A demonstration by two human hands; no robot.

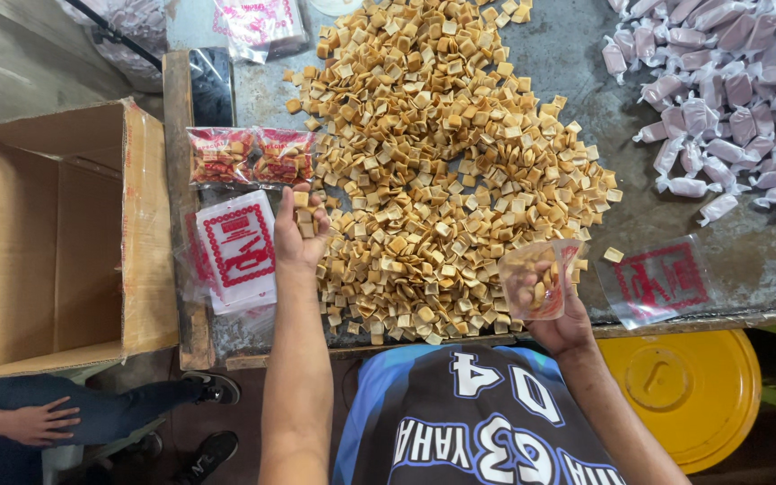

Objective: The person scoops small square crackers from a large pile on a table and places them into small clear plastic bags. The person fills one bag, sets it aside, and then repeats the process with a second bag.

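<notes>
hands first, nearest to me. my right hand [557, 316] is at the near edge of the metal table [747, 260], fingers closed around a small clear plastic bag [539, 278] that is held mouth-up and partly filled with square golden crackers. my left hand [298, 229] is raised palm-up over the left side of the table, fingers curled around a small handful of the same crackers [304, 208].

just beside the left hand lies a stack of empty printed bags [237, 247], white with red marking, and beyond it two filled, sealed red-printed packets [251, 155] lie side by side. right of the held bag, one more flat empty bag [657, 280] with a red print lies near the table edge, a single cracker close to it.

between and beyond my hands spreads the big heap of loose crackers [446, 153], running up to the far edge of view. at the far right is a pile of pale purple wrapped sweets [729, 99], well apart from the heap.

left of the table stands an open cardboard box [56, 233], its inside bare. below it i see another person's hand [42, 422] resting on a jeans-clad leg. a yellow round lid [680, 395] sits under the table on the right.
</notes>
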